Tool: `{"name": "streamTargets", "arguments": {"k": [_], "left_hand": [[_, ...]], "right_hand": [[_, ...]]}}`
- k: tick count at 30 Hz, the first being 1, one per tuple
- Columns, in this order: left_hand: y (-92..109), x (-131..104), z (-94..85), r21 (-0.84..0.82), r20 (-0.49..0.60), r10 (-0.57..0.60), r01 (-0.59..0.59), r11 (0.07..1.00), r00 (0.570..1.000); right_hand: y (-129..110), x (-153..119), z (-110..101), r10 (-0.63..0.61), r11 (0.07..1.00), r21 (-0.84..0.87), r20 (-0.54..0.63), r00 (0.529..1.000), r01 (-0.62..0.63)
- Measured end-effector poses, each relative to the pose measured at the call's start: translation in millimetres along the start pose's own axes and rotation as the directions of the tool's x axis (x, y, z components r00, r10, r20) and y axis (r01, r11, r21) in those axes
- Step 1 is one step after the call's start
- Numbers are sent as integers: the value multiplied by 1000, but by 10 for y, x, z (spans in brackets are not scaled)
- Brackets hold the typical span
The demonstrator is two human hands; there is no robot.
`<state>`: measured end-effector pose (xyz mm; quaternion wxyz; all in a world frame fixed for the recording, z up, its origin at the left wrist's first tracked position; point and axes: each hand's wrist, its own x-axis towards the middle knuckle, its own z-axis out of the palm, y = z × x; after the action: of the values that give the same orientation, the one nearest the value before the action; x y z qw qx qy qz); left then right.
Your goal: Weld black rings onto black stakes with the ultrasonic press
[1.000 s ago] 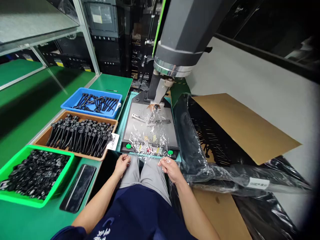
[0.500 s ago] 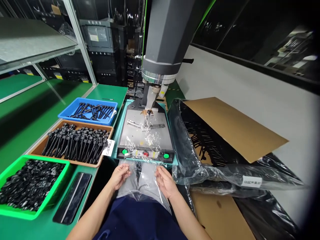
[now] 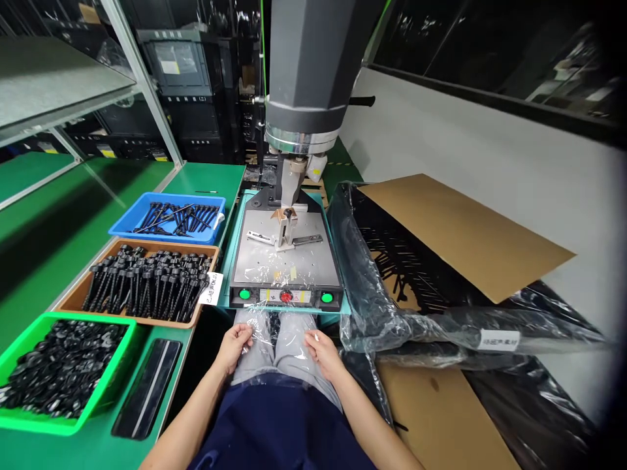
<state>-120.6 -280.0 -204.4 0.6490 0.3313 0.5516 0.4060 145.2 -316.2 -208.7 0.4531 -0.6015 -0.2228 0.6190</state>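
Observation:
Over my lap, a thin clear plastic bag [image 3: 261, 331] is stretched between my two hands. My left hand [image 3: 236, 344] is closed, its thumb and fingers pinching the left side of the plastic. On the right side, my right hand [image 3: 321, 352] pinches the plastic in the same way. The bag is hard to see against the grey trousers, and its outline is unclear. Just beyond my hands stands a press machine [image 3: 287, 261] with a metal plate, two green buttons, a red button and a small fixture [image 3: 285, 230] under its head.
On the left bench are a blue tray [image 3: 122, 228] and a brown tray [image 3: 73, 297] of black stake-like parts, a green bin [image 3: 73, 427] of small black parts, and a dark phone-like slab [image 3: 147, 390]. At right, a plastic-lined box [image 3: 362, 313] holds black parts beneath cardboard [image 3: 470, 235].
The plastic has dropped from over the machine's front edge and plate toward my lap. Both hands keep their pinch and are slightly lower; the camera view has shifted a little.

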Motion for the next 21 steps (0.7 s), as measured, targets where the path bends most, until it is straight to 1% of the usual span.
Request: {"name": "streamTargets", "arguments": {"k": [4,6,8,10,11,13,15,17,19,21], "left_hand": [[-46,33,-23,86,-17,-7,9,996,1000],[-64,56,-36,142,-34,-19,23,990,999],[-74,76,-56,229,-46,-22,32,973,999],[-59,85,-84,365,-50,4,15,931,999],[-38,82,-100,454,-53,30,-3,891,998],[33,60,-125,653,-62,88,-26,757,994],[130,22,-138,808,-83,136,-13,589,987],[228,-18,-137,887,-94,183,-2,462,979],[309,-48,-130,916,-87,232,-14,402,969],[366,-64,-124,913,-67,274,-52,405,959]], "right_hand": [[59,50,-83,2,994,-110,-126,992,-16],[69,96,-143,-36,991,-135,-206,978,8],[24,161,-208,-135,977,-201,-308,942,74],[-118,243,-249,-276,936,-318,-385,881,154],[-234,288,-249,-346,907,-372,-388,854,199],[-554,385,-191,-482,837,-447,-326,813,317],[-964,491,-51,-601,753,-471,-209,771,459],[-1409,611,152,-692,663,-491,-113,713,566],[-1836,753,389,-776,542,-528,-17,630,654],[-2209,917,628,-828,427,-552,79,555,716]]}}
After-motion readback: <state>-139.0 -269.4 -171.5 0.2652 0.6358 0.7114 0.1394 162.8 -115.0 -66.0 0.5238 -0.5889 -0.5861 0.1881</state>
